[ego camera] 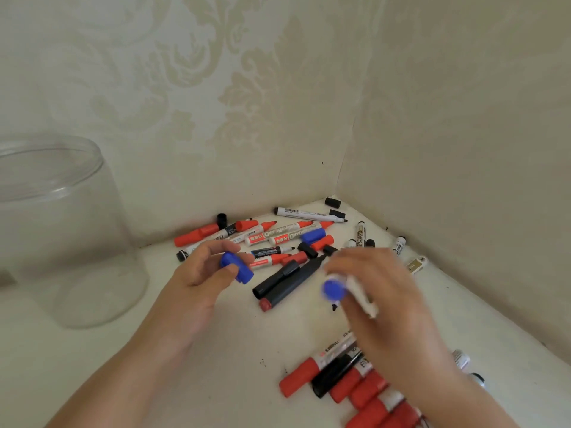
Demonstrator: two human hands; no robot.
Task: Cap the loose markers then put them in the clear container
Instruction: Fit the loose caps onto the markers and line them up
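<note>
Currently mid-step. Left hand (200, 267) pinches a loose blue cap (237, 267) between thumb and fingers. Right hand (380, 291) grips a white-barrelled blue marker (335, 288), blurred by motion; its blue end faces the cap, the two apart, not yet joined. Whether that end is tip or tail: cannot tell.

Clear container (61, 230) stands upright at 9 o'clock on the white counter (216, 350), well apart from both hands; no markers visible inside.

Pile at 12 o'clock against the wall: red, black and blue markers, several uncapped, with loose black caps (332, 202) scattered among them. Two large black markers (287, 281) lie between the hands. At 5 o'clock, a capped row of red and black markers (340, 378) lies side by side, partly under the right forearm.

Judgement: capping partly done, transfer to container not begun; most of the work remains.
</note>
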